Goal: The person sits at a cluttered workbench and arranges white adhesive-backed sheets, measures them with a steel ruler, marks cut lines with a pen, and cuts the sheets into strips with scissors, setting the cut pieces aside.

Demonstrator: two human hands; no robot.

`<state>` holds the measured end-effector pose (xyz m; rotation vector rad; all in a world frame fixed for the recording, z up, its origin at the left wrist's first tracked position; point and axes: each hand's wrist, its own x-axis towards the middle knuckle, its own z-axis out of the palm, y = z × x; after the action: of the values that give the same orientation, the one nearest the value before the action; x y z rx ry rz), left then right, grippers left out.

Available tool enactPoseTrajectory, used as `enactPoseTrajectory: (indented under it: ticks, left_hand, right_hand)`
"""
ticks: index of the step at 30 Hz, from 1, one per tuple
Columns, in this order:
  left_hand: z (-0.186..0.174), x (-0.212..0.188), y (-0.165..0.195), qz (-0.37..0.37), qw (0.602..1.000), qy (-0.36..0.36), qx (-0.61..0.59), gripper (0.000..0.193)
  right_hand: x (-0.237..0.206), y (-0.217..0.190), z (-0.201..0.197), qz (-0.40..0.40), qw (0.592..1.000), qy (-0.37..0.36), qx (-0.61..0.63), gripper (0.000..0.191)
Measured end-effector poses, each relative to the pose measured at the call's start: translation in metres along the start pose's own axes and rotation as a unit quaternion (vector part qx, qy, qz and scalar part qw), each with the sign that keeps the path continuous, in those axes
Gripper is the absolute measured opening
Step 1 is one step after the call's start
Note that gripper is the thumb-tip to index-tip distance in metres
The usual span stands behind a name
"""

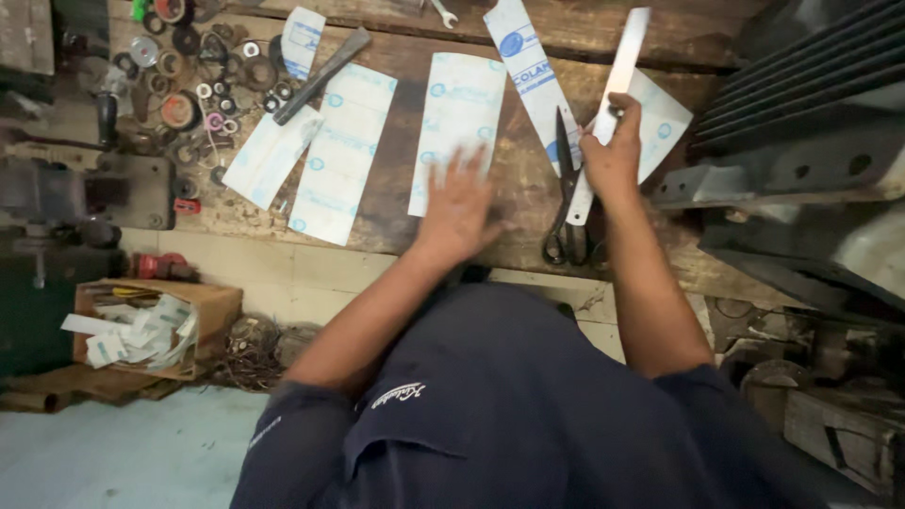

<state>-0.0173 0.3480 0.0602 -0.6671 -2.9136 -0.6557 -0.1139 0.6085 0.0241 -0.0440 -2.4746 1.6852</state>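
Workbench (236, 221) view from above, old scarred wood with white printed paper sheets laid out across it. Left hand (459, 205) sits flat with fingers spread on the lower end of the middle sheet (459, 113), palm down, not gripping anything, just pressing on the paper. It's a bit blurred so I can't tell more than that.

Right hand (613, 151) is closed around a long flat metal ruler (617, 80), fingers wrapped on it roughly midway along. The ruler runs from about 1 o'clock of the hand down to 7 o'clock, tilted a little, its lower end showing below the wrist.

Just beside that hand at 9 o'clock lie black scissors (564, 193), blades pointing up to 12, handles down at the bench edge. They look like they're touching the ruler's lower end, or near enough.

Under the ruler there's another sheet (663, 118), and a narrower printed strip (524, 61) runs off at 11 o'clock of the right hand.

Over at 9 o'clock of the left hand are two more sheets (341, 151), with a dark metal bar (320, 75) resting across their upper ends. Far upper left is a heap of washers and bearings (184, 80). Down on the floor at 8 o'clock sits a cardboard box (151, 325) stuffed with paper offcuts.
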Motion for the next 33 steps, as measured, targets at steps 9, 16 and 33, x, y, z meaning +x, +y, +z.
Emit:
enactPoseTrajectory:
  ticks: [9,16,33]
  left_hand:
    - [-0.037,-0.085,-0.025,-0.149,0.975,-0.168,0.002,0.116]
    - [-0.04,-0.125,-0.066,-0.09,0.995,-0.037,0.037,0.059]
    - [-0.119,-0.18,-0.194,-0.057,0.992,-0.05,0.097,0.056]
  right_hand:
    - [-0.017,-0.042,-0.004,-0.036,0.926,-0.017,-0.374,0.055]
    - [-0.073,-0.098,0.049,-0.266,0.885,-0.283,-0.256,0.039]
    - [-0.157,-0.12,0.199,-0.321,0.878,-0.229,-0.271,0.062]
